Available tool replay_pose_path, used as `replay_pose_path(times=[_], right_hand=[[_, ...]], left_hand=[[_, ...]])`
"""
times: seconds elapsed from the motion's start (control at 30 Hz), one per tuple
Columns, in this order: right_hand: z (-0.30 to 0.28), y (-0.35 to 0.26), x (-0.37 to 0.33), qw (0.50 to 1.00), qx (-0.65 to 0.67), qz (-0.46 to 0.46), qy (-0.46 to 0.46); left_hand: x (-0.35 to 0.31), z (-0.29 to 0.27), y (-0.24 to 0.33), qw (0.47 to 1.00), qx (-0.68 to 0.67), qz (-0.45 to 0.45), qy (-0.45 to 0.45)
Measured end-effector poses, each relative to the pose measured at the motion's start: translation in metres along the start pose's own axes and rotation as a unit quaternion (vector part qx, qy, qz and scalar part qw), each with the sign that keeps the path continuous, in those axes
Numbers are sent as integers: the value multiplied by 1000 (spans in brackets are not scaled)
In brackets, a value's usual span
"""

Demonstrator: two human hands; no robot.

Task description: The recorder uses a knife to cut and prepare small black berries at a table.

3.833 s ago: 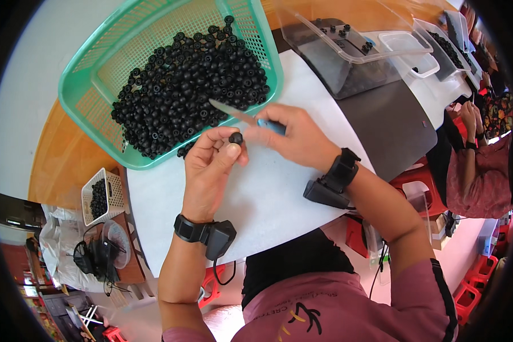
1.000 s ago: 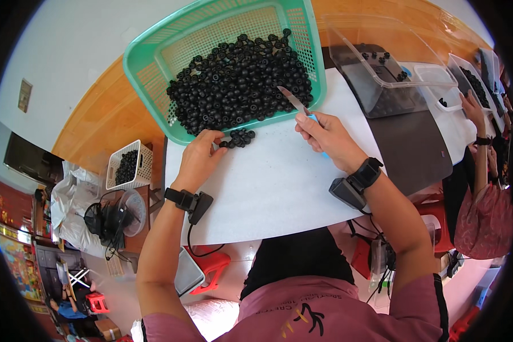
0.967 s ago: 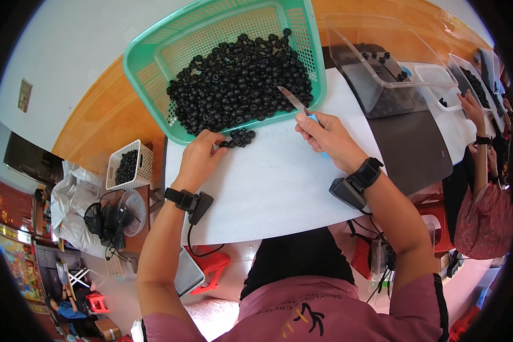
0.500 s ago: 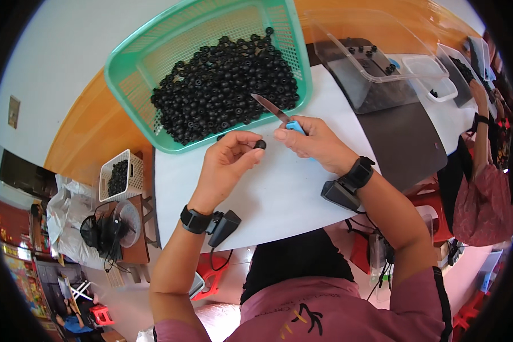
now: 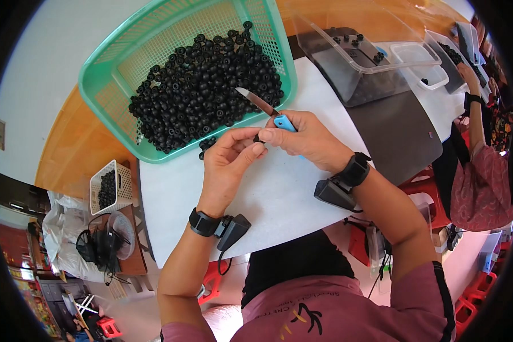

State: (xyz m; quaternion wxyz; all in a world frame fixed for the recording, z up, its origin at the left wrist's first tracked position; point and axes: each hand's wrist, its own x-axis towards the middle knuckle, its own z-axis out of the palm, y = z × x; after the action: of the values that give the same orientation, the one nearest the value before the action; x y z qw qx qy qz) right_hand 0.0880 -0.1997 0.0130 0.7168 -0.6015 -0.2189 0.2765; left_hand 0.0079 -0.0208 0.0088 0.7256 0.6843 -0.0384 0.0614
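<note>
Worktop: white-surfaced, lit evenly, its near edge seen as curved. On its far left, a green mesh basket is placed, heaped with black pieces; a few loose pieces are seen on the white, just beside the basket's near wall. To the right, a dark mat is laid, and beyond it a clear bin is set, with a few black pieces visible in it. Farther right, a shallow white tray is noted.

Over the worktop, near the basket's near right part, one small black piece is pinched between the fingers of the left hand; it is partly hidden by the thumb of the right hand, brought up against it. The fingers of the right hand are clamped on the blue handle of a knife, its blade directed far and left, above the heap.

Room: pale wall on the far left, crossed lower down by a wood-toned band. At left, a white lattice basket of black pieces and pale plastic bags are seen. At right, a co-worker's arm is extended toward another container; red stools are stood on the pinkish floor.
</note>
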Motion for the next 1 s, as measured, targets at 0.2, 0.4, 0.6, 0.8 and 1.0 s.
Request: replay_pose_path(times=[0.2, 0.4, 0.6, 0.8, 1.0], right_hand=[[1, -3, 0, 1000, -4, 18, -1], [4, -1, -1, 988, -123, -92, 26], [-2, -2, -6, 917, -304, -258, -16], [-1, 0, -2, 894, -336, -294, -35], [-3, 3, -1, 888, -356, -291, -19]], left_hand=[[0, -5, -5, 999, -30, -12, -25], [0, -7, -7, 996, -81, -36, -26], [1, -17, -5, 985, -168, -31, -21], [-2, -17, -3, 982, -186, -21, -14], [-2, -16, -2, 985, -169, -28, -18]])
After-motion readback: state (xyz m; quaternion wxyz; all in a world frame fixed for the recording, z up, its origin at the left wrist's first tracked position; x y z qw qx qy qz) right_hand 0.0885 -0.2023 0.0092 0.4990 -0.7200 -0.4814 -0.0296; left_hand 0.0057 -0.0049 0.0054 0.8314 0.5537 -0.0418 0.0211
